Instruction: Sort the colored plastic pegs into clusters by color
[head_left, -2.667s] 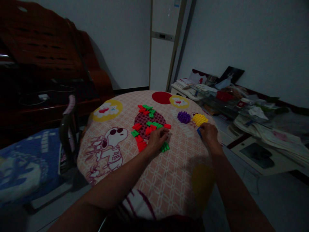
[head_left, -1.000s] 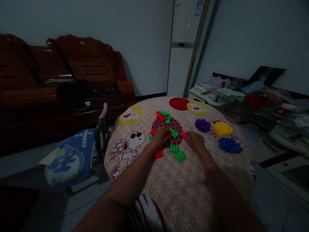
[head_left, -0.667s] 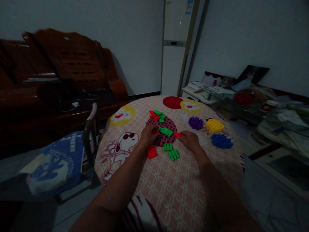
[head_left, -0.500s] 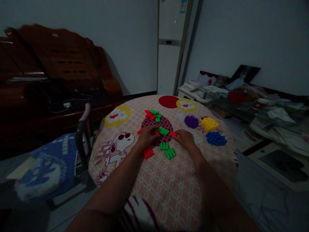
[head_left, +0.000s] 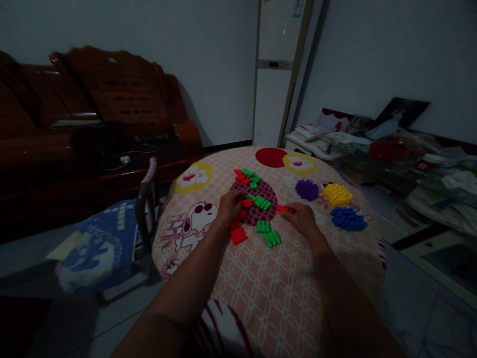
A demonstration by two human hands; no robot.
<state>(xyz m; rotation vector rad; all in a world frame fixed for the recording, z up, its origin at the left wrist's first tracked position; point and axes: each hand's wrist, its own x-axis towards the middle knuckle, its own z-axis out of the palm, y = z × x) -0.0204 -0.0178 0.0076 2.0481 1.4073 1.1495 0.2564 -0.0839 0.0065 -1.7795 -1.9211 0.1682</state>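
Observation:
My right hand (head_left: 302, 218) pinches a small red plastic piece (head_left: 282, 208) between thumb and fingertips, at the right edge of the dark dotted circle. Across from it, my left hand (head_left: 230, 206) has its fingers curled beside red pieces (head_left: 247, 203); its fingertips are partly hidden, and what they grip is unclear. Between the hands lies a row of green pieces (head_left: 262, 202). Nearer to me are more green pieces (head_left: 272, 238) and a red cluster (head_left: 238, 234). A mixed group of red (head_left: 243, 177) and green pieces (head_left: 254, 179) lies beyond the circle.
Purple (head_left: 307, 190), yellow (head_left: 337, 195) and blue clusters (head_left: 348, 219) stand on the right of the round cloth-covered table (head_left: 268, 288). A chair (head_left: 143, 219) touches the left side. A cluttered glass table (head_left: 406, 166) stands at the right, a wooden bench (head_left: 122, 99) behind.
The view has swung left, so everything sits farther right. My right hand has drawn the red piece slightly away from the green row. My left hand has shifted left, uncovering red pieces.

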